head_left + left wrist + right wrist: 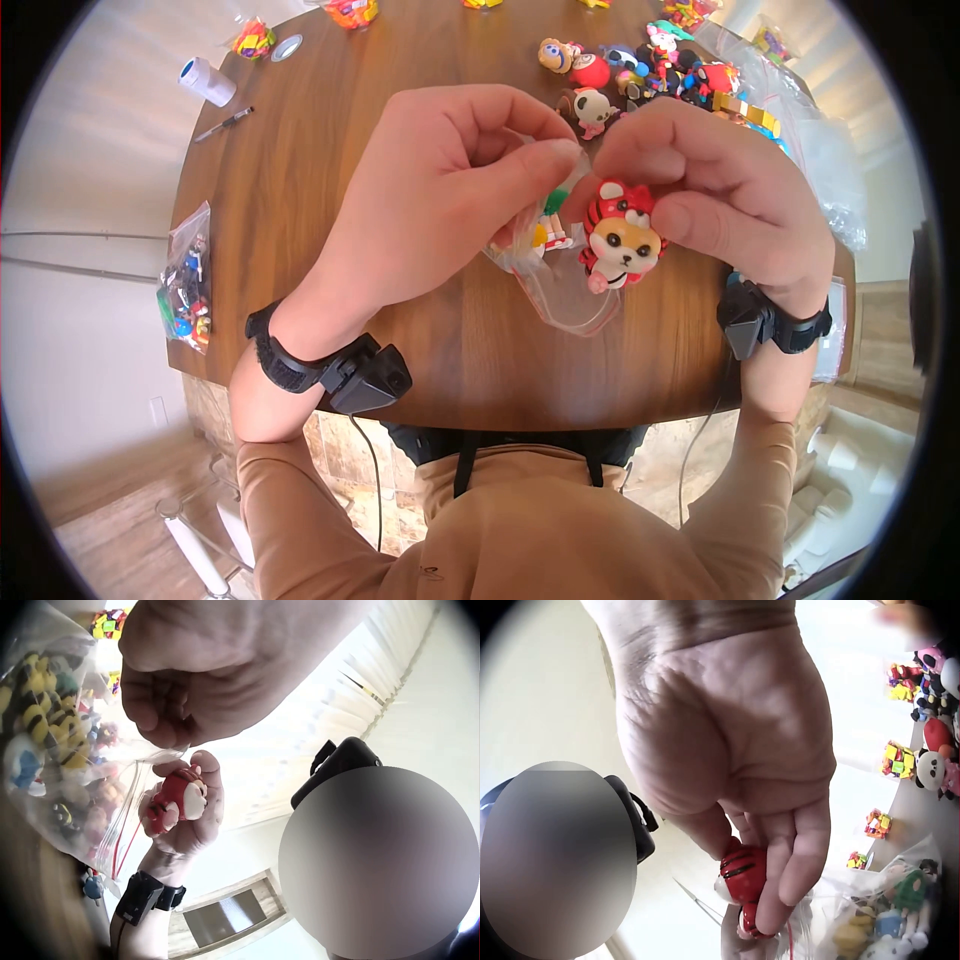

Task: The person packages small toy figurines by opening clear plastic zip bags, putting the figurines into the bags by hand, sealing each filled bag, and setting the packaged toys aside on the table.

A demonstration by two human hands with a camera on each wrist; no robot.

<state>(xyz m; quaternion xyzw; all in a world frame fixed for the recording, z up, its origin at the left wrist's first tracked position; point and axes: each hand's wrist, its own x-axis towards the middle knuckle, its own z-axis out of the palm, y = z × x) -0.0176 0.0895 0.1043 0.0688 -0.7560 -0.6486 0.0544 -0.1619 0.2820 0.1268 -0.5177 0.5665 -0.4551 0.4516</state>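
Observation:
My right hand (pixel 735 190) holds a small red toy figurine (pixel 624 243) with black tiger stripes and a cream animal face, its thumb and fingers curled round it. My left hand (pixel 430 200) pinches the upper edge of a clear zip bag (pixel 572 300) between thumb and fingers. Inside the bag, several small toys (pixel 52 712) show in the left wrist view, some striped yellow and black. The figurine is outside, right beside the bag's mouth, which has a red zip line. In the right wrist view, a green-topped toy (pixel 909 891) shows through the plastic.
A pile of toy figurines (pixel 640 75), with a panda (pixel 592 110) in front, lies at the back right beside clear plastic bags (pixel 815 130). Another filled bag (pixel 190 280) lies at the left edge. A pen (pixel 225 124), a white roll (pixel 208 82) and bags of colourful pieces (pixel 253 38) stand further back.

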